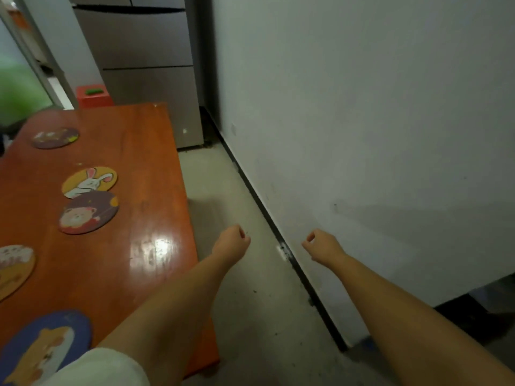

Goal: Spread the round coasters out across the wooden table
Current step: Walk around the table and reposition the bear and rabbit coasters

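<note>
1. Nearest: blue coaster with an orange animal (pixel 46 345) at the desk's near edge, partly cut off by the frame; my white sleeve (pixel 100 367) is just beside it.
2. Tan coaster (pixel 14 267) next, cut off at the left.
3. My left hand (pixel 231 243): grip curled shut, empty, past the desk's right edge, over the floor (pixel 237 302).
4. My right hand (pixel 323 246): grip loosely curled, narrow, empty, in front of the grey wall (pixel 362 107).
5. Wooden desk (pixel 133 168) mid-zone: bear coaster (pixel 89 213) overlapping the rabbit coaster (pixel 89 181).
6. Far: dark coaster (pixel 55 137), apart from the others.
7. Beyond the desk: red box (pixel 93 96), grey fridge (pixel 147 65).
</note>
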Available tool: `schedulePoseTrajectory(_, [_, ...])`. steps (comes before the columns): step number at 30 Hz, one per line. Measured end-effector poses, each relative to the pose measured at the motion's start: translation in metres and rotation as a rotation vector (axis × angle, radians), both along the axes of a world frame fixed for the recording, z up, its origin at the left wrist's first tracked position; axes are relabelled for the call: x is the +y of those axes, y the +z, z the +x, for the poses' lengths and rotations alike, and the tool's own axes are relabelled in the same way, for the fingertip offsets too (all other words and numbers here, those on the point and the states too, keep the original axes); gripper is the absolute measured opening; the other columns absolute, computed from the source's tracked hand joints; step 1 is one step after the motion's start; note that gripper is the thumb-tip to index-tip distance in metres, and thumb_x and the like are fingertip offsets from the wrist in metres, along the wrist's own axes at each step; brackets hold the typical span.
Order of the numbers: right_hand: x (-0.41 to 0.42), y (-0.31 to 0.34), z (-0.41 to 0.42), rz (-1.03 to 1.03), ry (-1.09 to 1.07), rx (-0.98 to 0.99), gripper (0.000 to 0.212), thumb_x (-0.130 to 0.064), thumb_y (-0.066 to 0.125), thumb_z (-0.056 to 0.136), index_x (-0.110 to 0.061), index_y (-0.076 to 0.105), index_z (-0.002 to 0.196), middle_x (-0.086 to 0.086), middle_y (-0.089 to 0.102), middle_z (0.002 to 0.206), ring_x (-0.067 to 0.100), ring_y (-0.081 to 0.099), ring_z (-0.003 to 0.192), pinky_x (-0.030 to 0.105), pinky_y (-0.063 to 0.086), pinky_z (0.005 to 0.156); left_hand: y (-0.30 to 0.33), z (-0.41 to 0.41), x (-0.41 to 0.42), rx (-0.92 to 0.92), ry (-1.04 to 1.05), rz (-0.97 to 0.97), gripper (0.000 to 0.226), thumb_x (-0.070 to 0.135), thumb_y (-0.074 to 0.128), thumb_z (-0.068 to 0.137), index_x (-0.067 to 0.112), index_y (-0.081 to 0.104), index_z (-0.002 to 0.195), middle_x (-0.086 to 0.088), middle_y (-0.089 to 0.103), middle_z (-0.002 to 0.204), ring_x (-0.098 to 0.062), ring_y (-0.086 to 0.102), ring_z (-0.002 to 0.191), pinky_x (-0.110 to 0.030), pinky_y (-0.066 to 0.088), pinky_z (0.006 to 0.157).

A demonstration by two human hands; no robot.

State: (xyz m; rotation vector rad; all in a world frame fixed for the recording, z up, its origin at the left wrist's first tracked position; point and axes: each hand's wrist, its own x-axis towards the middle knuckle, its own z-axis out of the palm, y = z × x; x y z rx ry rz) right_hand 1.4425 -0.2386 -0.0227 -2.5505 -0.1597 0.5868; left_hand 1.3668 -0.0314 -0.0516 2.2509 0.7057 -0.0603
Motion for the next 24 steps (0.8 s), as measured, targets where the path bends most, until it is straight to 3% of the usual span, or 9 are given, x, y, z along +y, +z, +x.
schedulePoseTrajectory(4, [0.013,-0.001,0.040,0.011,0.100,0.004,0.019,-0.027,0.053,0.093,-0.008,0.054,0.096,0.018,0.065,0.109,0.034,0.066,0.095,0.039,0.052,0.083,0.004,0.029,0.006,-0.011,0.091,-0.012,0.013,0.021,0.058,0.088,0.013,0.051,0.081,-0.015,0.064,0.095,-0.026,0.057,0.085,-0.032,0.044,0.075])
schedulePoseTrajectory(7, [0.044,-0.005,0.066,-0.011,0.210,0.009,0.024,-0.026,0.052,0.094,-0.005,0.057,0.102,0.019,0.065,0.111,0.034,0.064,0.099,0.040,0.051,0.086,-0.001,0.036,0.027,-0.013,0.185,-0.002,0.013,0.021,0.059,0.087,0.013,0.051,0.079,-0.016,0.066,0.095,-0.031,0.062,0.092,-0.034,0.047,0.076])
schedulePoseTrajectory(16, [0.201,-0.016,0.131,-0.067,0.534,-0.020,0.028,-0.028,0.053,0.092,-0.006,0.061,0.106,0.016,0.067,0.109,0.033,0.063,0.099,0.040,0.052,0.089,-0.017,0.050,0.152,-0.007,0.533,-0.017,0.013,0.022,0.060,0.086,0.009,0.060,0.088,-0.019,0.069,0.102,-0.033,0.063,0.097,-0.035,0.048,0.077])
schedulePoseTrajectory(18, [0.240,-0.017,0.140,-0.077,0.604,-0.011,0.030,-0.027,0.052,0.092,-0.003,0.061,0.108,0.019,0.068,0.107,0.034,0.064,0.097,0.042,0.053,0.088,-0.014,0.045,0.177,0.000,0.586,-0.036,0.010,0.020,0.059,0.088,0.012,0.054,0.086,-0.020,0.067,0.102,-0.035,0.062,0.096,-0.040,0.049,0.080])
schedulePoseTrajectory(21, [0.299,-0.014,0.141,-0.105,0.737,-0.030,0.029,-0.029,0.052,0.092,-0.005,0.062,0.106,0.017,0.069,0.106,0.033,0.064,0.098,0.037,0.050,0.084,-0.012,0.025,0.213,0.008,0.679,-0.069,0.018,0.023,0.057,0.091,0.012,0.046,0.083,-0.015,0.058,0.091,-0.032,0.055,0.084,-0.039,0.044,0.073])
schedulePoseTrajectory(24, [0.363,-0.012,0.129,-0.099,0.911,-0.054,0.018,-0.028,0.053,0.092,-0.013,0.063,0.091,0.015,0.066,0.098,0.030,0.062,0.095,0.035,0.046,0.078,-0.013,-0.004,0.244,0.000,0.827,-0.104,0.031,0.029,0.056,0.093,0.013,0.040,0.072,-0.006,0.045,0.070,-0.026,0.044,0.068,-0.034,0.036,0.063])
